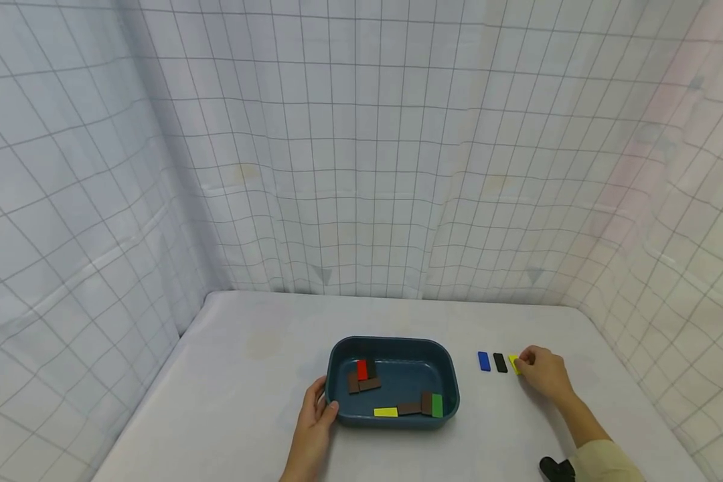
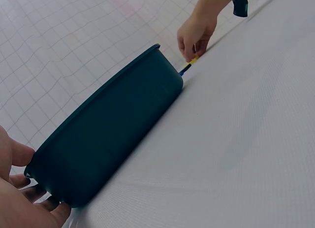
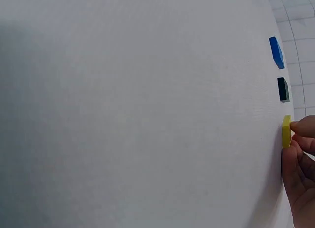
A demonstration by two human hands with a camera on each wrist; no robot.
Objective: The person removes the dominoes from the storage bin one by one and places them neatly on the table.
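Observation:
My left hand (image 1: pixel 310 428) grips the left end of a dark teal plastic tub (image 1: pixel 400 381), its thumb at the rim and the other fingers along the outer wall. To the tub's right, my right hand (image 1: pixel 547 376) pinches a yellow block (image 3: pixel 286 132) between thumb and fingertips, at the table surface. Beside it lie a black block (image 1: pixel 500 363) and a blue block (image 1: pixel 485 361), set in a row. Inside the tub are a red block (image 1: pixel 361 369), a green block (image 1: pixel 437 406), another yellow block (image 1: pixel 385 412) and several brown or dark ones.
A white cloth covers the table (image 1: pixel 247 375). White sheets with a grid pattern (image 1: pixel 367 167) hang behind it and at both sides. A black strap piece (image 1: pixel 557 468) shows at the right sleeve (image 1: pixel 605 462).

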